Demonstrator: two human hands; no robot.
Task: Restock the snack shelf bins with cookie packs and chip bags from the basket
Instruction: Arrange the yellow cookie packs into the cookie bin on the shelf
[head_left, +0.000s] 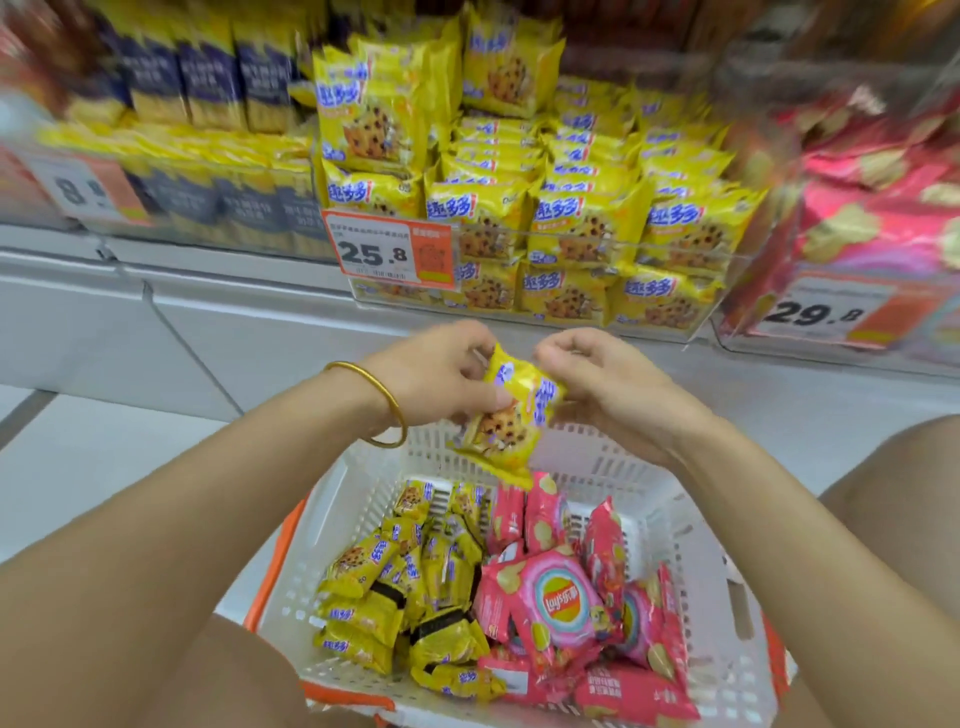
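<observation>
Left hand (441, 376) and right hand (605, 392) pinch a cookie pack (511, 415) above the basket (631, 460), short of the heaped bin (623, 240), where the fingertip grip may slip or the pack slide off.

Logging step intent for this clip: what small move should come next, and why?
Probably carry the cookie packs, held by the left hand and right hand above the basket, up and forward into the bin of matching yellow packs straight ahead.
</observation>
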